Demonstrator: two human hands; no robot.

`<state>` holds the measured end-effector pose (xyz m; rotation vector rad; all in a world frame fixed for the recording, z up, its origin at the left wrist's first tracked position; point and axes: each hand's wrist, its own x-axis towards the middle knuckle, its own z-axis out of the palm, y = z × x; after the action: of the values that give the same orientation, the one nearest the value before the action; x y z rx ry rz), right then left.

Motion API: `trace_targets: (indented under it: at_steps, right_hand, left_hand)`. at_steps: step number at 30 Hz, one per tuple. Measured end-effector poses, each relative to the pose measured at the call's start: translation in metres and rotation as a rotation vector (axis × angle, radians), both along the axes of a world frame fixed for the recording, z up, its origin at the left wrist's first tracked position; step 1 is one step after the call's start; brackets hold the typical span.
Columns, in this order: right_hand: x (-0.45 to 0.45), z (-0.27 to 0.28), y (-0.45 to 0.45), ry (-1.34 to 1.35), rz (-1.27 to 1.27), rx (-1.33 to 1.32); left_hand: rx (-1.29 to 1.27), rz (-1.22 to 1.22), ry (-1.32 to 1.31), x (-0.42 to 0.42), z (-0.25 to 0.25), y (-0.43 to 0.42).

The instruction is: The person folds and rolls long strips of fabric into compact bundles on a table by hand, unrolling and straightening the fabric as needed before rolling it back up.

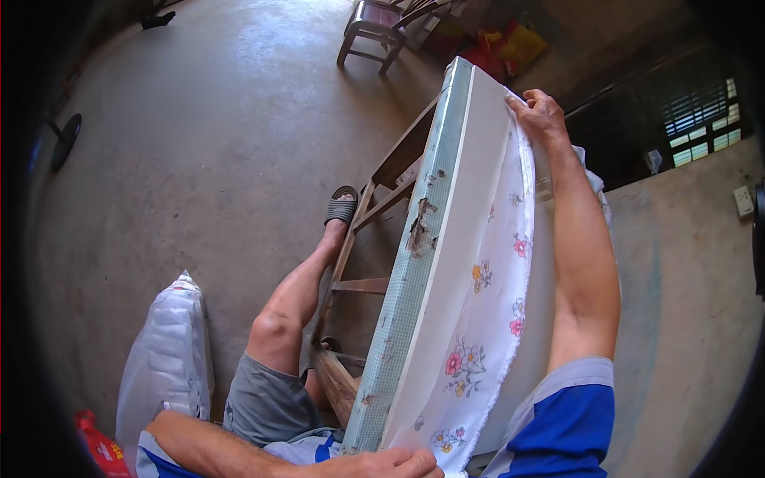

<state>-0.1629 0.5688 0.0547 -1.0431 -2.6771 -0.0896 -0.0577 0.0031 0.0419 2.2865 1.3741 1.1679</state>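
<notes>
A long white cloth (478, 350) with printed flowers and a rough, frayed-looking edge lies stretched along a narrow table. At the far end, my right hand (542, 118) pinches a corner of it, arm reaching out straight. Close to my body at the bottom of the view, my left hand (398, 462) has its fingers curled on the near end of the same cloth. Beneath it is a pale table top (466, 167), whose side carries a green checked covering (396, 319), torn in places.
Wooden table legs and crossbars (362, 285) stand beside my bare leg and striped slipper (341, 207). A plastic-wrapped white pack (167, 350) and a red packet (102, 446) sit at lower left. A wooden chair (374, 32) stands at the back; a wall socket (743, 203) is at right.
</notes>
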Motion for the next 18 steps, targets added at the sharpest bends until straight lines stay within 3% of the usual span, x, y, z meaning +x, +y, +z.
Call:
trace_targets:
  at_steps: [6, 12, 15, 16, 17, 18]
  right_hand:
    - [-0.018, 0.004, 0.005, -0.166, -0.045, 0.0]
    - [-0.027, 0.0, -0.002, -0.076, -0.163, 0.055]
    - [-0.043, 0.0, 0.025, -0.006, 0.13, 0.092]
    - [-0.046, 0.009, 0.014, 0.381, 0.261, -0.358]
    - [-0.044, 0.019, 0.005, 0.731, 0.472, -0.491]
    - [-0.036, 0.029, 0.002, 0.814, 0.35, -0.587]
  left_hand:
    - [-0.046, -0.086, -0.059, 0.007, -0.001, -0.005]
    - [-0.063, -0.091, -0.102, 0.008, -0.005, -0.006]
    - [-0.057, -0.074, -0.074, 0.007, -0.005, -0.006]
    - [-0.057, -0.068, -0.056, 0.003, -0.003, -0.005]
    - [-0.046, -0.014, -0.015, -0.001, -0.002, -0.003]
    - [-0.034, 0.039, 0.024, -0.004, 0.0, -0.001]
